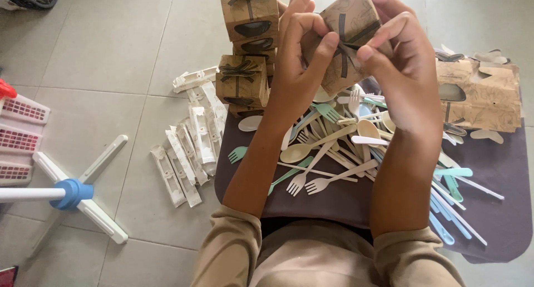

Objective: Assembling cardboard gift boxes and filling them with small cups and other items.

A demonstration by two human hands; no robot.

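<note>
Both my hands hold up a small brown paper box with a dark ribbon bow. My left hand grips its left side with the thumb on the bow. My right hand pinches the ribbon at the box's front. Below them a heap of plastic spoons and forks in cream, white, teal and blue lies on a dark purple mat.
Finished brown boxes are stacked at the top centre, one more in front. Flat unfolded box blanks lie at right. White plastic strips are scattered on the tile floor. A white and blue stand foot and pink baskets sit at left.
</note>
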